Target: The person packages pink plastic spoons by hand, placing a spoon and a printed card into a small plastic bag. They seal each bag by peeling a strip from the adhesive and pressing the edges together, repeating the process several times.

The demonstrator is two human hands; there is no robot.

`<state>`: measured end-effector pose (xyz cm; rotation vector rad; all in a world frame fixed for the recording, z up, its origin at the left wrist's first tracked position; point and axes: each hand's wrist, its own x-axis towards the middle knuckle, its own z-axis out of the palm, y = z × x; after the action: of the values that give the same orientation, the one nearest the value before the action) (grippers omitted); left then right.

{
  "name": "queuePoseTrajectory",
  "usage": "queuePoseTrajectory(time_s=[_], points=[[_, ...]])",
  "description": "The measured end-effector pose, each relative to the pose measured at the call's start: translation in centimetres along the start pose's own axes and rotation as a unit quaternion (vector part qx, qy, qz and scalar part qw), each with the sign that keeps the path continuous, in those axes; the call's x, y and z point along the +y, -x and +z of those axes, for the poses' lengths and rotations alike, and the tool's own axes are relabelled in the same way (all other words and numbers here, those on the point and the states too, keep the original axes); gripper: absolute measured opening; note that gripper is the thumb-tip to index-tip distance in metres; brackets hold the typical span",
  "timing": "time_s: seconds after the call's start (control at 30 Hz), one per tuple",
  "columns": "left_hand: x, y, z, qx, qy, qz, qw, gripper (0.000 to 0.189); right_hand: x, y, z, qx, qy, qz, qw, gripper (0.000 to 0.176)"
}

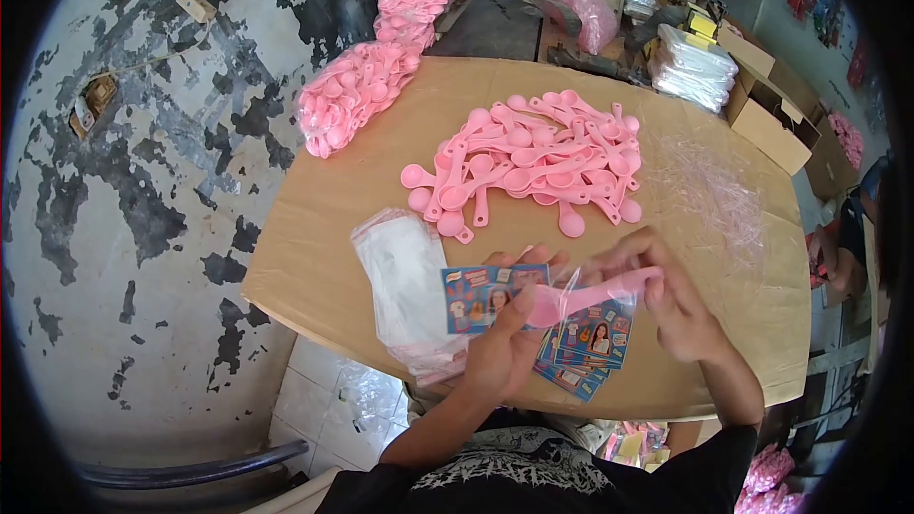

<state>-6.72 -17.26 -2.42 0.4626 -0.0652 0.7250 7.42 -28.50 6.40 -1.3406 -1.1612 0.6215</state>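
My left hand is closed around a blue printed card, with its thumb on top. The bowl of a pink measuring spoon lies against that thumb. Clear plastic film shows around the middle of the spoon, though its outline is hard to make out. At the spoon's handle end, my right hand is closed, its fingers bent around the tip. Beneath both hands, several blue printed cards lie in a loose stack. A pile of pink spoons sits just beyond my hands.
Clear plastic bags are stacked left of my left hand. Bagged pink spoons lie at the back left. Thin clear strips are scattered at right. Cardboard boxes and wrapped packs stand at the back right. Another person's hand shows far right.
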Motion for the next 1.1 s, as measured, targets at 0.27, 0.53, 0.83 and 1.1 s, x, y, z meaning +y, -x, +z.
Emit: queuePoseTrajectory(time_s=[0.27, 0.53, 0.83, 1.1], points=[[-1.1, 0.2, -0.2, -0.031, 0.103, -0.101, 0.989, 0.081, -5.0, 0.9, -2.7, 0.142, 0.231, -0.169, 0.948, 0.005], [1.6, -0.9, 2.5, -0.137, -0.602, -0.001, 0.786, 0.075, -6.6, -2.9, 1.1, -0.031, 0.348, -0.006, 0.937, 0.005], [4.7, -0.7, -0.2, -0.194, -0.372, -0.234, 0.877, 0.055, -1.2, -4.8, -0.4, -0.062, 0.115, -0.006, 0.991, 0.02], [4.9, -2.3, 1.4, 0.016, -0.456, -0.069, 0.887, 0.037, 0.3, -5.6, -0.4, 0.068, 0.424, -0.262, 0.864, 0.017]])
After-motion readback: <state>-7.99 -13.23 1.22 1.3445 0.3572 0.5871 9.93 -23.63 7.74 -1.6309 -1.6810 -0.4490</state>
